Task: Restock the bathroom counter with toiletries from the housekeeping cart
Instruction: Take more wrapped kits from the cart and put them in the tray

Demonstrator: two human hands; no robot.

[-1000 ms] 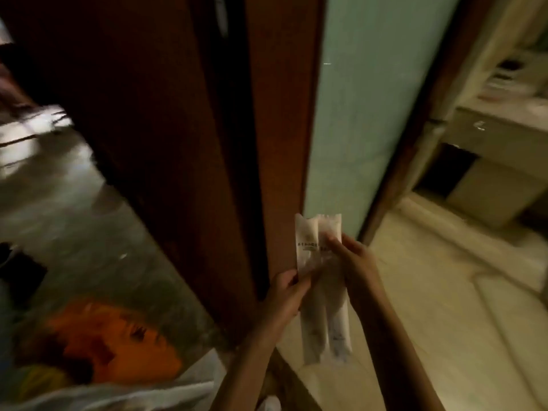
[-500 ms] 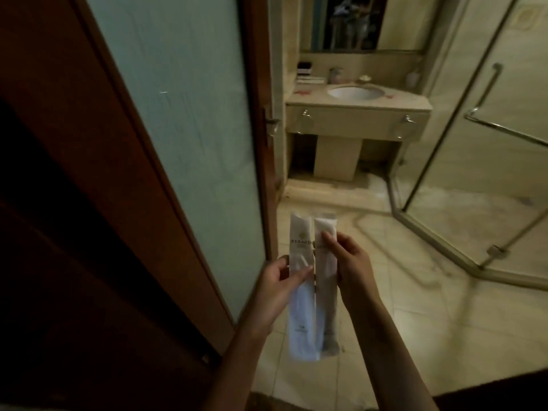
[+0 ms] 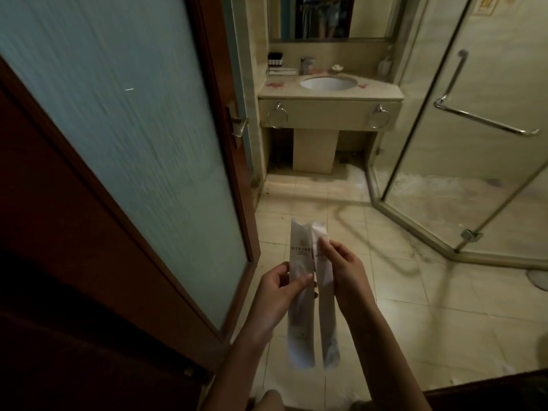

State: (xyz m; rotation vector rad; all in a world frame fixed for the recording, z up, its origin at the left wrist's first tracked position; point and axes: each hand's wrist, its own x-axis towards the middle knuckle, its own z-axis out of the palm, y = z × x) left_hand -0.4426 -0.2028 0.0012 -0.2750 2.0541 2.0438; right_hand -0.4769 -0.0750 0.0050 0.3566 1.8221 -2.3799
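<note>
Both hands are busy. My left hand (image 3: 277,292) pinches the left packet (image 3: 300,336), thumb across its front. My right hand (image 3: 345,277) pinches the right packet (image 3: 329,336) by the fingertips, near its upper third. The packets are long white sachets held side by side; I can't tell whether their edges touch. Their long axes are parallel, top ends pointing away from me, bottom ends hanging below the hands. The print is too small to read. The target is the worktop (image 3: 329,94), dead ahead and well apart from the hands, across the tiled floor (image 3: 400,292). The packet axes line up roughly with that heading. A basin (image 3: 327,83) sits mid-worktop, with a tray of dark bottles (image 3: 276,60) at the back-left corner and a tap (image 3: 307,65) just beside it. The open door (image 3: 133,143) is on my left, the glass shower screen (image 3: 430,173) on my right, and the lane runs between them. Neither hand is meaningfully nearer, though the right fingertips sit slightly forward. My read: this is the carry phase and nothing is placed yet. Once I'm at the worktop, the left hand probably has the shorter reach to the bare strip left of the basin.
</note>
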